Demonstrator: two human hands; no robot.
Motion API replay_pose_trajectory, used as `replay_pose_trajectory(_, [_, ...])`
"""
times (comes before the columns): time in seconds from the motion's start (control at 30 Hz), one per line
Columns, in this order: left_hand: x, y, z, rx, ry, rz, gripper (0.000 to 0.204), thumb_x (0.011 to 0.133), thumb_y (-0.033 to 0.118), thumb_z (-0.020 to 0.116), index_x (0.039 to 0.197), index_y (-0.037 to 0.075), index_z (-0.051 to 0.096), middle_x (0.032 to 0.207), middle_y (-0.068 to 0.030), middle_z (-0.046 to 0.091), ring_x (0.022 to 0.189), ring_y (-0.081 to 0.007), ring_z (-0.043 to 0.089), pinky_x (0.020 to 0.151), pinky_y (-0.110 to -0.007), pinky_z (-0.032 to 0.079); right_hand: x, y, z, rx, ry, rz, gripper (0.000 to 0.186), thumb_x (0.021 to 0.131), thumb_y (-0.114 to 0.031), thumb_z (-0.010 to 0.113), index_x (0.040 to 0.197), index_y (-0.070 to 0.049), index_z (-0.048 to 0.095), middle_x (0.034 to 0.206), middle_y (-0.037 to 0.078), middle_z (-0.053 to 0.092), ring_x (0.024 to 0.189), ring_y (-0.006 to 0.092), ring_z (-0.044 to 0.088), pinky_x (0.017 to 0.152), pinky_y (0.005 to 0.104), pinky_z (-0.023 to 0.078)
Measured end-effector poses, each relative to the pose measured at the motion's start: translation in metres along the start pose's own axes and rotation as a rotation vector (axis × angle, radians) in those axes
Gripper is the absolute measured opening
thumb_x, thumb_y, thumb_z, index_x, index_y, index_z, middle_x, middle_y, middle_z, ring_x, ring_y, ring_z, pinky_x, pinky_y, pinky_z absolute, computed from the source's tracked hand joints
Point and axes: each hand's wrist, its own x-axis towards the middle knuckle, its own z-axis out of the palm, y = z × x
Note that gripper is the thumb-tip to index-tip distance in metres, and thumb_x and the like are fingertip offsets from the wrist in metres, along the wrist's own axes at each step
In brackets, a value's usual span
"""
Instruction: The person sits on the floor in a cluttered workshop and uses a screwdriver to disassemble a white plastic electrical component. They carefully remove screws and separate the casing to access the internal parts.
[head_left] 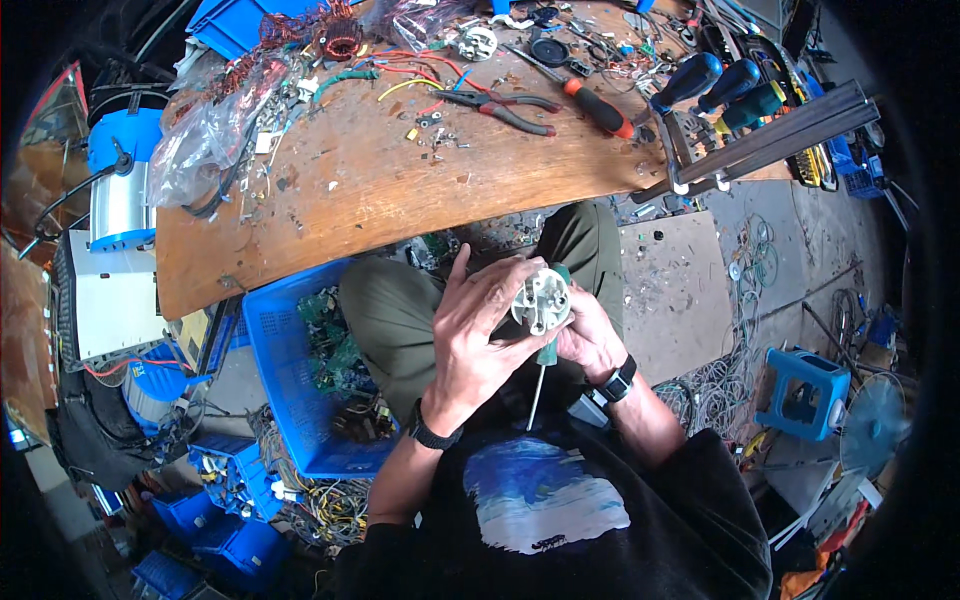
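Observation:
Above my lap, my left hand (470, 335) is wrapped round a pale grey round part (541, 301), which looks like a small motor's end housing with holes and recesses in its face. Close against it on the right, my right hand (592, 335) grips a screwdriver (547, 354) with a green handle. Its thin metal shaft points down toward my shirt, away from the round part. Fingers of both hands meet round the part, so its far side is hidden. Each wrist carries a dark band.
Ahead is a wooden workbench (330, 205) strewn with scraps and wires. On it lie pliers (505, 108) and an orange-black screwdriver (598, 108). A blue crate (268, 375) of circuit boards stands left of my legs. At right are a blue stool (805, 392) and tangled cables (705, 385).

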Motion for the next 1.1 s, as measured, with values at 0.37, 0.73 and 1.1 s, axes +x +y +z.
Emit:
replay_pose_trajectory(0.37, [0.005, 0.005, -0.003, 0.015, -0.043, 0.044, 0.064, 0.066, 0.012, 0.091, 0.125, 0.006, 0.068, 0.118, -0.0088, 0.073, 0.113, -0.0288, 0.069, 0.114, -0.056, 0.037, 0.001, -0.004, -0.007, 0.001, -0.073, -0.008, 0.036, 0.096, -0.01, 0.067, 0.129, 0.0, 0.056, 0.12, 0.018, 0.068, 0.106, 0.0276, 0.071, 0.089, 0.0419, 0.062])
replay_pose_trajectory(0.73, [0.005, 0.007, 0.0, 0.062, -0.091, 0.03, 0.06, 0.067, 0.013, 0.089, 0.124, 0.008, 0.07, 0.119, -0.0074, 0.073, 0.115, -0.0266, 0.067, 0.115, -0.055, 0.036, -0.006, 0.0, -0.01, 0.035, -0.031, -0.01, 0.028, 0.103, -0.016, 0.056, 0.127, -0.001, 0.058, 0.12, 0.017, 0.068, 0.104, 0.0285, 0.071, 0.086, 0.0439, 0.063])
replay_pose_trajectory(1.1, [0.005, 0.002, -0.001, -0.018, -0.059, -0.07, 0.062, 0.068, 0.014, 0.09, 0.125, 0.007, 0.067, 0.119, -0.0085, 0.072, 0.114, -0.0277, 0.067, 0.113, -0.054, 0.039, -0.004, -0.005, -0.007, 0.064, 0.046, 0.039, 0.031, 0.1, -0.009, 0.059, 0.129, 0.001, 0.055, 0.121, 0.019, 0.067, 0.105, 0.0296, 0.07, 0.088, 0.0442, 0.062])
